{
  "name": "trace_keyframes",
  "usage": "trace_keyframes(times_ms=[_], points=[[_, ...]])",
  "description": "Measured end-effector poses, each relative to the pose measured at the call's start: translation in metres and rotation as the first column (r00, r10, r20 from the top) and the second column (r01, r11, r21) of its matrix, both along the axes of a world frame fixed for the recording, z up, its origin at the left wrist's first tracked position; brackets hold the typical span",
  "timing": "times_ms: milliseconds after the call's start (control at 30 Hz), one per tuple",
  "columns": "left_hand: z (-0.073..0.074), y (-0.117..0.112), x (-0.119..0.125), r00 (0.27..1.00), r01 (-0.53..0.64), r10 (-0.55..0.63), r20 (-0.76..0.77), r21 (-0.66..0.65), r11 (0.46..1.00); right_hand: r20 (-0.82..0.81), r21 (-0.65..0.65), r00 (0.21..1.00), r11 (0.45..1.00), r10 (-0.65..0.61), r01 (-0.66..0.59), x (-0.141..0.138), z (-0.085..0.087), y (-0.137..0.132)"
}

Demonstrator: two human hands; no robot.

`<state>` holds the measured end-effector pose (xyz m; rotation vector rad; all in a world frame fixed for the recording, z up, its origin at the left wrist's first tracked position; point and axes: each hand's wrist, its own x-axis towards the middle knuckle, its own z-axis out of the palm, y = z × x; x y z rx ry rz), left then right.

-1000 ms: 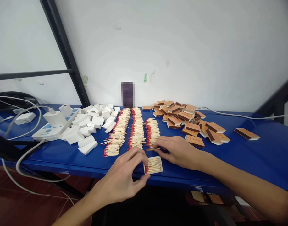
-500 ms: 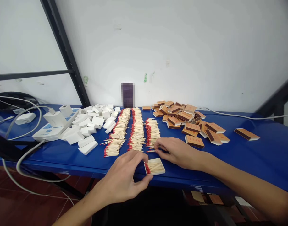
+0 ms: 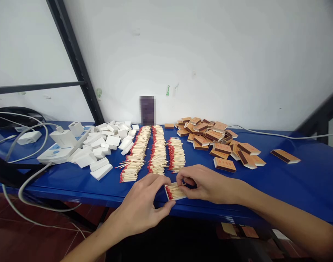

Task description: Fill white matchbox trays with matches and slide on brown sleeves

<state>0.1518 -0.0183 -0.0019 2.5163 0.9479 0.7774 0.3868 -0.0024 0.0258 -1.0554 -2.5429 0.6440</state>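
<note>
A small white matchbox tray (image 3: 174, 192) filled with red-tipped matches sits at the near edge of the blue table (image 3: 292, 178). My left hand (image 3: 140, 207) grips the tray's left side between thumb and fingers. My right hand (image 3: 206, 183) is pinched over the tray's right end, pressing matches into it. Just beyond the hands lie three rows of loose matches (image 3: 157, 151), red heads to the left.
A heap of white inner trays (image 3: 106, 145) lies left of the matches. Orange matchbox sleeves (image 3: 218, 142) are piled at the right, one sleeve (image 3: 285, 155) apart. Chargers and cables (image 3: 46, 145) crowd the far left. A black frame post (image 3: 73, 58) leans against the wall.
My right hand left the near end of the right match row and came down onto the tray with matches. My left hand has kept hold of the tray.
</note>
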Motion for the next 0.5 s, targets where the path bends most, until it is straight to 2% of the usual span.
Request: trace_keyframes(times_ms=[367,500], points=[[0.0013,0.0035,0.0020,0.998,0.067,-0.067,0.017,0.025,0.997,-0.082,-0.026,0.996,0.999,0.018,-0.020,-0.0051,0.0023,-0.0050],[0.0011,0.0024,0.0016,0.999,0.052,-0.052,0.010,0.021,0.998,0.007,0.166,0.996,0.982,-0.087,0.085,-0.0009,0.0030,-0.0018]])
